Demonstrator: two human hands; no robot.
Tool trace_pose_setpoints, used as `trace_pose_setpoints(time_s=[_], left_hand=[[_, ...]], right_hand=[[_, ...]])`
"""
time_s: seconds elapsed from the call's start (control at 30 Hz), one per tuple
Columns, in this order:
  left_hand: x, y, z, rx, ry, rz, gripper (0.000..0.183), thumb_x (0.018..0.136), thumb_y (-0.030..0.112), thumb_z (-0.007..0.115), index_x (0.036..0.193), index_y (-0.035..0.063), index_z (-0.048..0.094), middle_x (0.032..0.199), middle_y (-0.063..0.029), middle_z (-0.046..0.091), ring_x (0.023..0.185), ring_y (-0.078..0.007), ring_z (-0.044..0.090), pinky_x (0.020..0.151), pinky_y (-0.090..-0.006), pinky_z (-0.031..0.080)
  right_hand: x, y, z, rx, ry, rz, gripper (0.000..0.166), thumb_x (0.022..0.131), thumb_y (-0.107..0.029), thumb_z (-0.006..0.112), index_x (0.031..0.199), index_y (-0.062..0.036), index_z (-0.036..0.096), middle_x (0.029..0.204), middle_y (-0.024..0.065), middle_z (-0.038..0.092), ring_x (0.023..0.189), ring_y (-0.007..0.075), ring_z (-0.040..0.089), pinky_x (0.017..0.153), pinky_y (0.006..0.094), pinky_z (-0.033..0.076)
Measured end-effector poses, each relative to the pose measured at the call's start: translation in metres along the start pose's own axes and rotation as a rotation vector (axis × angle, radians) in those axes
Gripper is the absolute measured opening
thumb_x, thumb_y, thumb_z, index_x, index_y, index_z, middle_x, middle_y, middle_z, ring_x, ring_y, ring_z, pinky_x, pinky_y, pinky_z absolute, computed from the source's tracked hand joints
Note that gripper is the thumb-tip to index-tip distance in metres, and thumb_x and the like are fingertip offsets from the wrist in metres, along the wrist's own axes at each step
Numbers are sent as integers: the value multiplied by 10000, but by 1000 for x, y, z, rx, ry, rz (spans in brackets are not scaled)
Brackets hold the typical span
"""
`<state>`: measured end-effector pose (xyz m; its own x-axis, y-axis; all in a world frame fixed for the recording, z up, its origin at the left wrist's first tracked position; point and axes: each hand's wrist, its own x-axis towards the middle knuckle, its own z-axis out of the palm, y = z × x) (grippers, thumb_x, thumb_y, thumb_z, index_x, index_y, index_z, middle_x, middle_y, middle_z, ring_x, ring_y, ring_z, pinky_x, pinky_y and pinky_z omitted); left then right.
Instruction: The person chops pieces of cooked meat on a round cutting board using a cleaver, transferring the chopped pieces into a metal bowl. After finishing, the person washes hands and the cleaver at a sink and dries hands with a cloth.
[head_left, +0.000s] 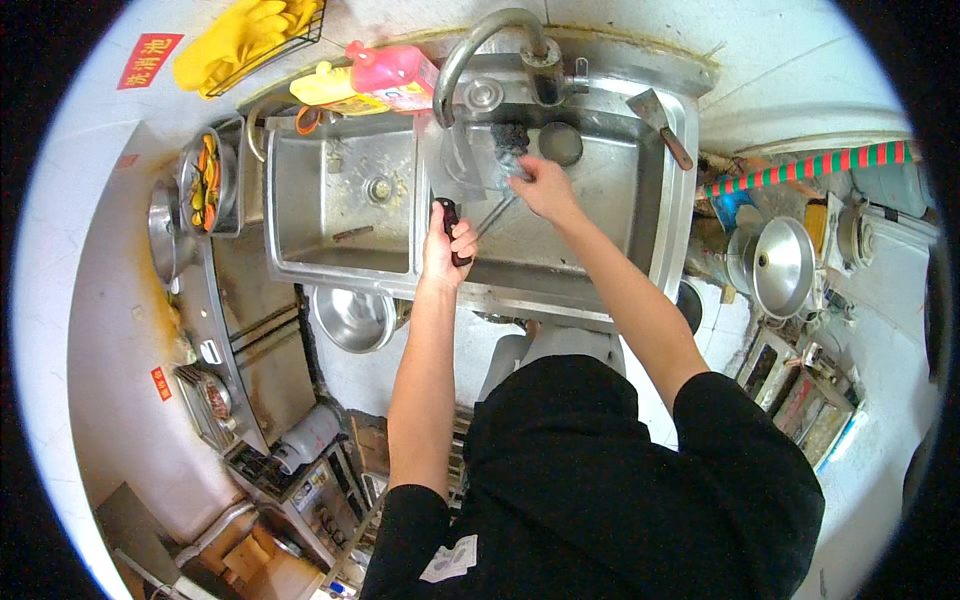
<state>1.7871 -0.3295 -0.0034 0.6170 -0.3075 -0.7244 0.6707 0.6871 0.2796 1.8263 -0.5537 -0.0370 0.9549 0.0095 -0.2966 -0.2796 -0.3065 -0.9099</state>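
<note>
My left hand is closed round the black riveted handle of what looks like a cleaver. Its broad grey blade points up under the curved metal faucet, over the sink's divider. In the right basin, my right hand has its fingers bent at a blurred blue-grey patch; what they grip is unclear. Just beyond them is a dark, rough clump, perhaps a scrubber. A thin dark rod slants between the hands. A round dark dish lies in the same basin.
The left basin holds scraps round its drain. Pink and yellow bottles stand behind it. A scraper lies on the right rim. Yellow rubber gloves hang upper left; a metal bowl is below the sink.
</note>
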Motion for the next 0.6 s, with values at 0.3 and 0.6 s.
trace_pose_setpoints(time_s=[0.3,0.6], left_hand=[[-20,-18,42,217,33,-161,625,987,673,474,659,144,415,530,75,305,418,-56,302,381,-216,238],[-41,-10,20,275,-48,-113,540,1026,605,465,771,129,475,585,68,351,431,-45,301,382,-220,241]], right_hand=[[60,-3,31,-382,142,-567,320,929,-147,541,1132,95,590,1297,265,569,1215,421,563,1036,478,465],[15,-19,51,-357,-53,-590,488,1030,-220,454,1457,17,447,1594,181,363,1477,346,349,1149,567,337]])
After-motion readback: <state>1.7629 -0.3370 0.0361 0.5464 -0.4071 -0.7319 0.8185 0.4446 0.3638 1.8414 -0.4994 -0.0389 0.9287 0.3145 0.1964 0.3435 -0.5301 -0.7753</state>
